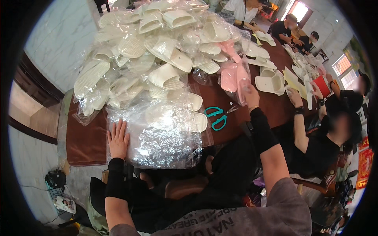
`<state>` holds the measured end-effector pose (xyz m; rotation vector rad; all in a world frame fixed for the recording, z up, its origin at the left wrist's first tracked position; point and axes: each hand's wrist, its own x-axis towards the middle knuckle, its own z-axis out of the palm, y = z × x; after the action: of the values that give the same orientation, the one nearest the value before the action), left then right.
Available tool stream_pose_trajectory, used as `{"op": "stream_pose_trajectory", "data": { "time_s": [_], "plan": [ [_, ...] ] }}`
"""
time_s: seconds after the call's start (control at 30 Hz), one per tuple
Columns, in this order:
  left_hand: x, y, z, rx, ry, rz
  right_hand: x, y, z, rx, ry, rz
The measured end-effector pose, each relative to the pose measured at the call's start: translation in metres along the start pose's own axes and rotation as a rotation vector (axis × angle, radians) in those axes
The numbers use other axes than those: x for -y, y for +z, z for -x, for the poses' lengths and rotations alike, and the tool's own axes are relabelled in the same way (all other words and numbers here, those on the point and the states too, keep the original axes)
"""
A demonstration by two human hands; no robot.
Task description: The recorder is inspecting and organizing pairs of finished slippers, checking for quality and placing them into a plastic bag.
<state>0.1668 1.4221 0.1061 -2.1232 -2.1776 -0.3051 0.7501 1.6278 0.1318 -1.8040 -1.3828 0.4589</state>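
Observation:
My left hand [118, 135] lies flat, fingers stretched out, on the left side of a stack of clear plastic bags [165, 145] at the table's near edge. Farther right, my right hand [251, 96] closes its fingers on the near end of a pink slipper [241, 74]. Clear film seems to cover that slipper, and another pink slipper [228, 76] lies against its left side. Between my hands are scissors with teal handles [216, 118], their blades pointing right. Two cream slippers [199, 121] lie at the right edge of the bags.
A high heap of bagged cream slippers [157, 51] covers the far left of the brown table [84, 141]. More cream slippers [270, 81] lie beyond my right hand. Close on my right, a co-worker's hand [295, 97] works over yellow sheets [290, 80]. Other people sit farther along.

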Motion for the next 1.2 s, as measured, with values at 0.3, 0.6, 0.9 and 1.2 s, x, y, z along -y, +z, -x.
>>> {"op": "stream_pose_trajectory", "data": {
  "time_s": [0.3,0.6,0.9,1.2],
  "plan": [
    [0.001,0.004,0.003,-0.071,0.014,0.029,0.094,-0.097,0.038,-0.101,-0.081,-0.749],
    [0.002,0.01,0.005,-0.155,0.026,0.023,0.263,-0.108,0.118,-0.024,-0.473,-0.62],
    [0.012,0.019,0.007,-0.261,0.119,0.098,0.293,0.003,0.238,0.514,-1.559,-0.048],
    [0.002,0.001,0.01,-0.105,0.053,0.038,0.198,0.024,0.259,0.255,-0.117,-0.55]
  ]
}}
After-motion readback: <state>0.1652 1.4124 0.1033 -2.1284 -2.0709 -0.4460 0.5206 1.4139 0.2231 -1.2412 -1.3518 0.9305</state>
